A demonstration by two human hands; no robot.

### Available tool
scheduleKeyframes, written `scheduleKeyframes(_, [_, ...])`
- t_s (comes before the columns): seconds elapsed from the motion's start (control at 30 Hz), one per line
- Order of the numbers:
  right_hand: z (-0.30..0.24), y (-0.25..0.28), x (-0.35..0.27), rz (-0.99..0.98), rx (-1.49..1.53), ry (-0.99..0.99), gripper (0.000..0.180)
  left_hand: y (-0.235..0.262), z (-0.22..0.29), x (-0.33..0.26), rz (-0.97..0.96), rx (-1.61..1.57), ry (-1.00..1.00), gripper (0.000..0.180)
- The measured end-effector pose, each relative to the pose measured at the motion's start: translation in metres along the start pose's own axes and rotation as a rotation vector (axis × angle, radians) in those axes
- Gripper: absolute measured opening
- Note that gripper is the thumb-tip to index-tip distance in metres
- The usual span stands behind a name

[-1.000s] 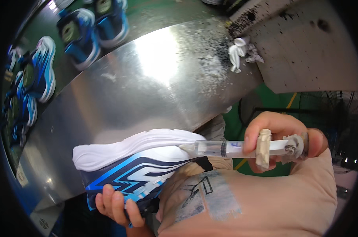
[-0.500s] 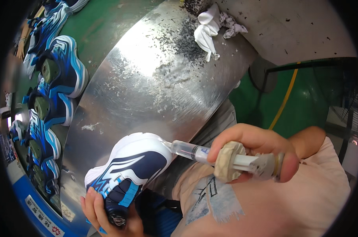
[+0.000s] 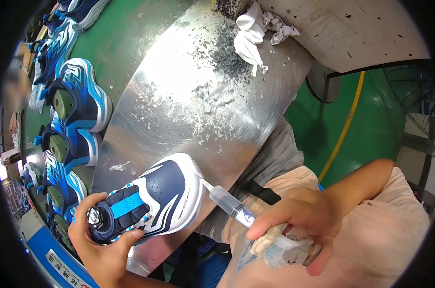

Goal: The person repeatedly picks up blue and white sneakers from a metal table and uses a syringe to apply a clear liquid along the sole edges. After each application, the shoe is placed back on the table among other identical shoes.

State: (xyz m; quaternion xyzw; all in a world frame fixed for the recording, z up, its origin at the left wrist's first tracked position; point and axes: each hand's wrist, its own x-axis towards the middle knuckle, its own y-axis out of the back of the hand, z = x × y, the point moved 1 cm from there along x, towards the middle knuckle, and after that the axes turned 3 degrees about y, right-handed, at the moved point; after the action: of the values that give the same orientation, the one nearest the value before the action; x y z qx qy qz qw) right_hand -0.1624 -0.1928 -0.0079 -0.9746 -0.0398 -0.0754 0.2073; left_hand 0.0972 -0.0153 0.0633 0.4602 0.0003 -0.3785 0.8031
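My left hand (image 3: 102, 240) grips a sneaker (image 3: 165, 185) at its collar end, thumb on the near side. The shoe is dark navy with white stripes, a white sole and a bright blue strap, and its toe points up and to the right. My right hand (image 3: 303, 221) is wrapped round a clear plastic syringe (image 3: 229, 204) with a lumpy, tape-like wrapping on its flange. The syringe's narrow tip touches, or nearly touches, the edge where the toe meets the sole. Below the shoe lies a worn metal tabletop (image 3: 145, 120).
On the left, a row of blue and navy sneakers (image 3: 85, 103) stands on a green surface with a blue edge. White crumpled cloths (image 3: 250, 41) lie at the table's far end among dark and pale residue. A yellow line (image 3: 344, 127) crosses the green floor at right.
The sneaker has rolled in my left hand, so its upper now faces up more. My right hand has lowered, and the syringe now slants more steeply, its tip still at the toe edge.
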Motion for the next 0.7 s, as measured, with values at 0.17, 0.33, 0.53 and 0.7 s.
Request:
scheduleKeyframes(0.17, [-0.023,0.03,0.014,-0.004,-0.242,0.177,0.097,0.012,0.002,0.033,-0.021,-0.142,-0.016,0.068])
scheduleKeyframes(0.33, [-0.027,0.067,0.031,0.301,-0.208,0.251,0.092,0.033,0.051,0.114,0.404,-0.337,-0.136,0.06])
scheduleKeyframes(0.53, [-0.004,0.084,0.034,0.321,-0.279,0.171,0.084,-0.056,0.129,0.285,0.645,0.296,-0.295,0.056])
scheduleKeyframes(0.7, [-0.007,0.094,0.035,0.217,-0.236,0.135,0.082,-0.047,0.147,0.29,0.688,-0.035,-0.129,0.052])
